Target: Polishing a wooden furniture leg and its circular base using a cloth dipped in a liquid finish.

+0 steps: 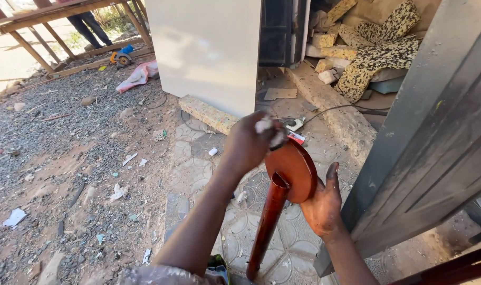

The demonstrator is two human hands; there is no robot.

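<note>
1. Workpiece: a reddish-brown wooden pedestal (282, 195), a round disc on a turned post, stands tilted over the patterned paving (261, 232) in front of me, disc facing up and away, foot of the post down near my knees. The finish looks glossy and may be wet; I cannot confirm that.

2. Principal risk: the piece is steadied from one side only. Should my supporting palm slip on the disc edge, I judge the post would swing or roll and the disc would strike the paving or the grey door panel (430, 142) just to the right.

3. Second risk: grit. Gravel and litter lie close by on the left; a dropped piece would likely pick up dirt on its finish.

4. Third risk: a cable (335, 110) runs across the ground beyond the disc and could be snagged if the piece topples forward.

5. Left hand (251, 143): arm reaching forward, wrist bent, fingers clenched on a pale wad of cloth (265, 125) pressed against the disc's upper rim.

6. Right hand (322, 203): not closed; palm flat against the disc's lower right edge, thumb raised, bracing rather than gripping.
</note>
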